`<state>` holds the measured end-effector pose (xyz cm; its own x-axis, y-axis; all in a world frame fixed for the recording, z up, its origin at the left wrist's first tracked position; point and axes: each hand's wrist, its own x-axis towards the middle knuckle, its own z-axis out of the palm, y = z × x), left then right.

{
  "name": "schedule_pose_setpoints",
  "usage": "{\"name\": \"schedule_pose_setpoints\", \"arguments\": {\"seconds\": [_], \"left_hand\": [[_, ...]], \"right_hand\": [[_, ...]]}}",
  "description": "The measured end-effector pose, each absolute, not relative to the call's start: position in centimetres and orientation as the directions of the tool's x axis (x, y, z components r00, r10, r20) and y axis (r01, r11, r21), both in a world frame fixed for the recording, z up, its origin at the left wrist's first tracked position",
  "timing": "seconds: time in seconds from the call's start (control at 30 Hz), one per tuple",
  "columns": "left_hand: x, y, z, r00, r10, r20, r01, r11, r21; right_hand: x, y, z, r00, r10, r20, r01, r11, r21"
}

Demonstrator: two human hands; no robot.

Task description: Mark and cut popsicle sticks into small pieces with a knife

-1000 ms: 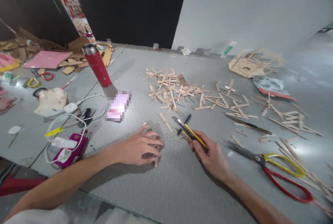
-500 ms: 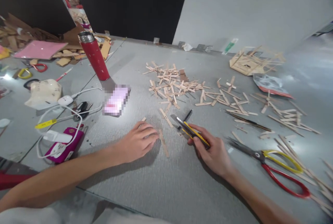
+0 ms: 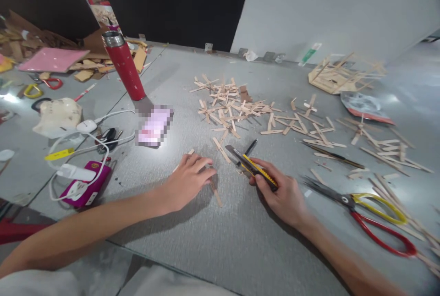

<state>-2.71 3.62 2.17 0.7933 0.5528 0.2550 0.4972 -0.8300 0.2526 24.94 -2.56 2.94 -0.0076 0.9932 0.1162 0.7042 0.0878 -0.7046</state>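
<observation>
My right hand (image 3: 283, 197) is wrapped round a yellow-and-black utility knife (image 3: 259, 171), its blade pointing up and to the left. My left hand (image 3: 187, 181) hovers at or just above the table, fingers apart, with the fingertips over the upper end of a thin wooden stick (image 3: 216, 194). Whether they touch that stick I cannot tell. Part of another wooden piece (image 3: 190, 152) shows behind the left hand. A short wooden stick (image 3: 222, 150) lies just left of the knife's blade, and a dark pen-like tool (image 3: 251, 145) sits beyond the knife.
Scissors (image 3: 347, 200) with red and yellow handles lie right of my right hand. A pile of wooden sticks (image 3: 230, 103) spreads farther back. On the left are a red bottle (image 3: 124, 67), a phone (image 3: 155, 126) and a purple power bank (image 3: 90, 186) with white cables.
My left hand has shifted slightly right, its fingers now reaching over the top of the thin stick. My right hand still grips the utility knife. The whole view has tilted a little.
</observation>
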Motion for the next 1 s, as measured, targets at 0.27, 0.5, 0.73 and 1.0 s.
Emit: {"name": "schedule_pose_setpoints", "arguments": {"seconds": [0.27, 0.5, 0.73, 1.0], "left_hand": [[-2.9, 3.5, 3.3, 0.733, 0.655, 0.183, 0.475, -0.686, 0.552], [-3.4, 2.2, 7.8, 0.502, 0.863, -0.052, -0.020, 0.071, 0.997], [-3.8, 0.8, 8.5, 0.435, 0.899, 0.057, -0.133, 0.001, 0.991], [-4.1, 0.6, 8.9, 0.403, 0.910, 0.096, -0.132, -0.046, 0.990]], "right_hand": [[24.8, -2.4, 2.9, -0.025, 0.990, 0.136, 0.714, 0.113, -0.691], [24.7, -2.3, 3.1, -0.017, 0.992, 0.126, 0.719, 0.100, -0.688], [24.8, -2.1, 3.0, -0.026, 0.989, 0.142, 0.725, 0.117, -0.679], [24.9, -2.1, 2.6, -0.031, 0.989, 0.145, 0.742, 0.120, -0.660]]}}
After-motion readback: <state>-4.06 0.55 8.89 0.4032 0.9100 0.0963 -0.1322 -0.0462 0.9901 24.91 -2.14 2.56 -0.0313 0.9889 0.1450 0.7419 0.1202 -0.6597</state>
